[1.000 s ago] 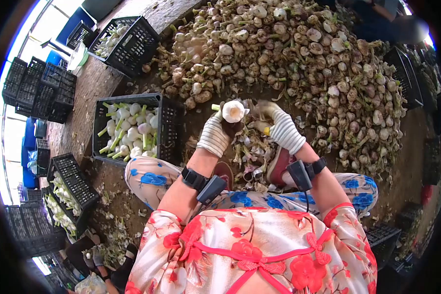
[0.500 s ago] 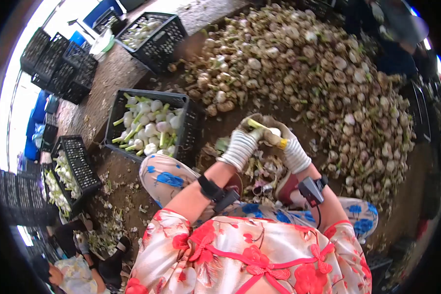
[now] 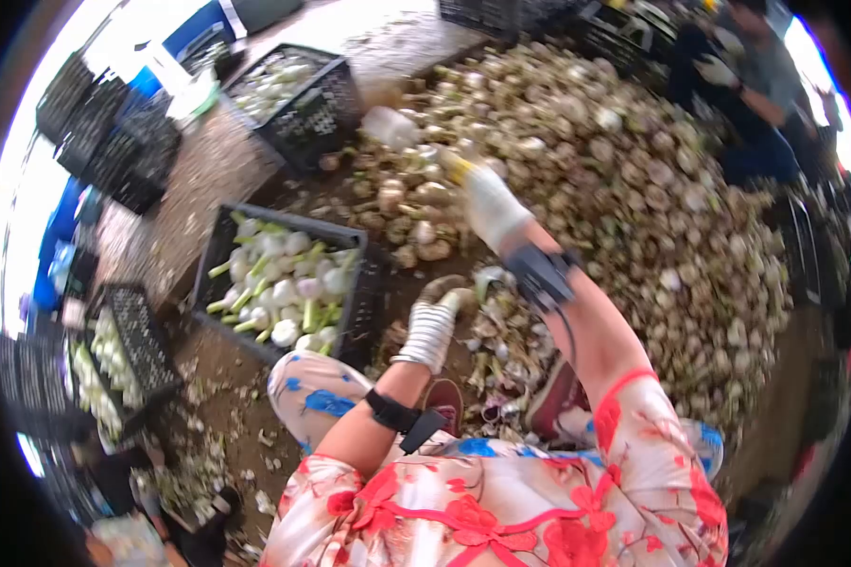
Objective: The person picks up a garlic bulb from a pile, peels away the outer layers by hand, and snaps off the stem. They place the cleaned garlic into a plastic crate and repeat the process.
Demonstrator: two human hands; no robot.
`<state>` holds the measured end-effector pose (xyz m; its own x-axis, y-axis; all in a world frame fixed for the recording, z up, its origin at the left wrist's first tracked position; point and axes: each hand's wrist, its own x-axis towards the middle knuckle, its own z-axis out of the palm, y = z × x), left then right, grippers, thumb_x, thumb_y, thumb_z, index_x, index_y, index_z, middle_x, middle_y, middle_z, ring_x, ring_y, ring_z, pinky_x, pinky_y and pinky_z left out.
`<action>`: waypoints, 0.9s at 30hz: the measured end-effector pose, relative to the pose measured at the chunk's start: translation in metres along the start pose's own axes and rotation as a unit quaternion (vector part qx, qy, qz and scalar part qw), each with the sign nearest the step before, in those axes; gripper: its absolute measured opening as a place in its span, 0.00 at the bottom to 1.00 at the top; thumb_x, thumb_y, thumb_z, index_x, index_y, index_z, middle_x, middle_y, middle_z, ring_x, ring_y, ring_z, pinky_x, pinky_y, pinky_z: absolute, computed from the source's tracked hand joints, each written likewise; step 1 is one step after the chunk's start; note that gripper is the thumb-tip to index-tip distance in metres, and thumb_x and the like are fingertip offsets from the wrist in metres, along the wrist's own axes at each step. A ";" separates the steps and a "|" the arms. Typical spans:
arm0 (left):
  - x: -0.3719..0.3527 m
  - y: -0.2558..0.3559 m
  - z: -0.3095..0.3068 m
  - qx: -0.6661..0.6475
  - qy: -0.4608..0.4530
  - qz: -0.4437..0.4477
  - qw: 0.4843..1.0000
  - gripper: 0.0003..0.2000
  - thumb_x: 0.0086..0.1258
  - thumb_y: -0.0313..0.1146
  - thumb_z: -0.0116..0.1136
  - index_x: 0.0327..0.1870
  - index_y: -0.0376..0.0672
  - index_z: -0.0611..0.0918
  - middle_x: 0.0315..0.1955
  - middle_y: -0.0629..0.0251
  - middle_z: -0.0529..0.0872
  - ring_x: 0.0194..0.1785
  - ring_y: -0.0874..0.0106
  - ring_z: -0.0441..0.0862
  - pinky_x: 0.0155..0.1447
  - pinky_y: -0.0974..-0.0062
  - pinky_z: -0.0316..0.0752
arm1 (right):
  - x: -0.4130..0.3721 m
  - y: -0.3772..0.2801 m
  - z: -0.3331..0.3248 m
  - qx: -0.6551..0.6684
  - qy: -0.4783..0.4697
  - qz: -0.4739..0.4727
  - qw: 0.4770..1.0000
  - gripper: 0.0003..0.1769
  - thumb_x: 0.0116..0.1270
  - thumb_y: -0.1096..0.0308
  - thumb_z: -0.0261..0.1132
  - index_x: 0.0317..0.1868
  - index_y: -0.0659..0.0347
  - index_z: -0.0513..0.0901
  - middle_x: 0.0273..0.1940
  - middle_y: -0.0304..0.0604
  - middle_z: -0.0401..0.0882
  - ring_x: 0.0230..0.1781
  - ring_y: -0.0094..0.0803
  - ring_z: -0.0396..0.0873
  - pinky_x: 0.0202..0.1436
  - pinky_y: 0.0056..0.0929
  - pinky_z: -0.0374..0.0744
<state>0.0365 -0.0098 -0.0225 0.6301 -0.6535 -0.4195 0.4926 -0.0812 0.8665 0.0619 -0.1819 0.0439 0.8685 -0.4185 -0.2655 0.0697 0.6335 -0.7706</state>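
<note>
My left hand [image 3: 430, 326], in a white knitted glove with soiled fingers, hovers low over the floor right of the near crate. Its fingers are loosely bent with the thumb apart, and no garlic shows in them. Loose peels and cut garlic scraps [image 3: 496, 331] lie beside it. Out over the near edge of the big heap of garlic [image 3: 615, 142] reaches my right hand [image 3: 487, 198], gloved, with a yellow patch by the fingers. Motion blurs its fingertips among the bulbs. A black crate [image 3: 364, 269] of trimmed white garlic with short green stems stands at my left.
Behind it is another black crate [image 3: 312, 118] of garlic; a third crate [image 3: 147, 345] stands far left. Stacked black crates [image 3: 113, 142] rise at the upper left. One person [image 3: 756, 94] sits beyond the heap, another person [image 3: 137, 539] at the lower left. My shoes [image 3: 444, 406] flank the scraps.
My hands were together holding one stemmed garlic bulb. They have parted: the right went forward to the heap, the left dropped back and left. The bulb no longer shows between them.
</note>
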 end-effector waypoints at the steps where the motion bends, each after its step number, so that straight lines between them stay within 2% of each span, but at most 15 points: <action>1: 0.001 -0.002 -0.002 -0.020 -0.001 -0.007 1.000 0.10 0.62 0.28 0.52 0.44 0.42 0.78 0.32 0.65 0.83 0.33 0.76 0.79 0.36 0.79 0.75 | 0.016 0.002 -0.013 -0.044 0.030 -0.010 0.999 0.14 0.68 0.57 0.50 0.44 0.57 0.74 0.33 0.37 0.76 0.30 0.27 0.76 0.33 0.30 0.76; 2: 0.004 -0.003 -0.003 -0.020 -0.013 0.006 1.000 0.09 0.62 0.27 0.52 0.43 0.42 0.78 0.32 0.66 0.82 0.32 0.77 0.79 0.36 0.79 0.74 | 0.018 0.014 -0.030 -0.038 0.062 -0.018 0.997 0.14 0.68 0.57 0.50 0.44 0.57 0.74 0.33 0.37 0.76 0.30 0.27 0.76 0.33 0.30 0.76; 4: 0.008 -0.002 0.001 -0.015 -0.017 -0.010 1.000 0.09 0.62 0.27 0.51 0.43 0.40 0.78 0.28 0.68 0.81 0.28 0.79 0.77 0.31 0.81 0.73 | 0.004 0.043 -0.079 -0.461 0.098 -0.217 0.855 0.15 0.66 0.58 0.51 0.36 0.61 0.77 0.27 0.47 0.76 0.29 0.39 0.75 0.32 0.35 0.73; 6: 0.008 -0.005 0.004 -0.013 -0.042 -0.035 0.998 0.10 0.62 0.26 0.51 0.45 0.40 0.78 0.24 0.69 0.80 0.22 0.79 0.75 0.25 0.83 0.72 | -0.029 0.075 -0.137 -0.698 0.144 -0.304 0.633 0.20 0.62 0.54 0.55 0.34 0.65 0.79 0.26 0.55 0.77 0.29 0.49 0.75 0.33 0.39 0.71; 7: 0.004 -0.003 0.005 0.003 -0.066 -0.052 0.996 0.11 0.62 0.26 0.51 0.46 0.41 0.77 0.22 0.70 0.79 0.20 0.79 0.74 0.22 0.83 0.70 | -0.050 0.084 -0.162 -0.438 0.253 0.008 0.863 0.22 0.58 0.51 0.59 0.33 0.65 0.80 0.26 0.55 0.78 0.30 0.48 0.77 0.36 0.37 0.74; 8: 0.001 -0.007 0.005 0.011 -0.072 -0.064 0.995 0.13 0.61 0.23 0.50 0.48 0.42 0.76 0.21 0.72 0.79 0.18 0.79 0.75 0.19 0.83 0.69 | -0.084 0.077 -0.176 -0.516 0.323 0.008 0.793 0.20 0.55 0.52 0.61 0.33 0.64 0.81 0.30 0.55 0.80 0.33 0.44 0.79 0.40 0.33 0.75; 9: -0.001 -0.011 0.007 0.015 -0.076 -0.070 0.994 0.13 0.61 0.23 0.50 0.48 0.42 0.76 0.21 0.72 0.79 0.18 0.79 0.75 0.19 0.83 0.69 | -0.112 0.073 -0.199 -0.501 0.346 0.035 0.793 0.17 0.55 0.56 0.60 0.34 0.62 0.82 0.30 0.53 0.80 0.32 0.43 0.79 0.40 0.33 0.76; 10: -0.003 -0.014 0.008 0.026 -0.075 -0.070 0.994 0.14 0.60 0.23 0.50 0.49 0.43 0.76 0.22 0.71 0.79 0.19 0.78 0.76 0.19 0.83 0.69 | -0.128 0.089 -0.247 -0.543 0.412 -0.060 0.729 0.15 0.54 0.58 0.61 0.33 0.60 0.82 0.30 0.50 0.81 0.32 0.42 0.79 0.40 0.34 0.76; 13: -0.002 -0.022 0.012 0.074 -0.083 -0.066 0.992 0.18 0.57 0.21 0.51 0.51 0.43 0.75 0.28 0.67 0.81 0.22 0.76 0.78 0.21 0.81 0.71 | -0.186 0.032 -0.271 -0.718 0.478 -0.001 0.507 0.23 0.54 0.62 0.60 0.53 0.53 0.74 0.56 0.50 0.70 0.55 0.41 0.69 0.56 0.41 0.68; 15: -0.003 -0.021 0.020 0.107 -0.121 -0.078 0.984 0.20 0.55 0.20 0.52 0.51 0.42 0.75 0.34 0.64 0.81 0.30 0.74 0.79 0.30 0.79 0.75 | -0.201 0.023 -0.341 -0.798 0.450 0.025 0.401 0.30 0.54 0.65 0.59 0.60 0.53 0.66 0.62 0.48 0.62 0.61 0.43 0.62 0.60 0.45 0.63; 18: -0.003 -0.027 0.028 0.177 -0.123 -0.056 0.975 0.20 0.52 0.24 0.57 0.49 0.37 0.76 0.38 0.64 0.81 0.39 0.76 0.77 0.43 0.78 0.74 | -0.206 -0.006 -0.374 -0.803 0.388 0.063 0.448 0.32 0.53 0.64 0.61 0.60 0.59 0.65 0.60 0.49 0.64 0.59 0.45 0.64 0.59 0.41 0.66; 21: 0.005 -0.039 0.024 0.137 -0.133 -0.100 0.977 0.17 0.57 0.24 0.55 0.49 0.35 0.76 0.41 0.65 0.80 0.42 0.75 0.76 0.49 0.78 0.72 | -0.189 -0.033 -0.340 -0.839 0.361 0.130 0.385 0.36 0.42 0.61 0.72 0.53 0.62 0.70 0.55 0.51 0.68 0.58 0.45 0.64 0.55 0.36 0.70; 23: 0.009 -0.042 0.021 0.118 -0.130 -0.107 0.979 0.17 0.58 0.23 0.54 0.50 0.35 0.75 0.42 0.65 0.80 0.43 0.76 0.76 0.49 0.78 0.72 | -0.179 -0.035 -0.356 -0.836 0.345 0.222 0.363 0.30 0.55 0.64 0.62 0.59 0.60 0.67 0.63 0.49 0.59 0.65 0.43 0.56 0.61 0.38 0.65; 25: 0.008 -0.039 0.023 0.102 -0.127 -0.106 0.981 0.17 0.58 0.24 0.55 0.51 0.36 0.75 0.39 0.66 0.80 0.40 0.77 0.77 0.46 0.79 0.73 | -0.187 -0.045 -0.300 -0.847 0.316 0.256 0.344 0.22 0.54 0.67 0.62 0.52 0.58 0.71 0.57 0.48 0.65 0.61 0.43 0.60 0.54 0.43 0.69; 27: 0.006 -0.038 0.024 0.086 -0.132 -0.105 0.982 0.18 0.58 0.26 0.56 0.52 0.36 0.74 0.35 0.67 0.81 0.36 0.78 0.77 0.43 0.79 0.74 | -0.195 -0.024 -0.324 -0.837 0.334 0.227 0.368 0.16 0.57 0.68 0.59 0.47 0.57 0.74 0.55 0.46 0.67 0.60 0.42 0.61 0.52 0.42 0.71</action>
<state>0.0068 -0.0290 -0.0513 0.3359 -0.7792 -0.5291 0.4720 -0.3468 0.8105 -0.2680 -0.3265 -0.0742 0.2510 -0.9381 -0.2386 -0.8947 -0.3189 0.3127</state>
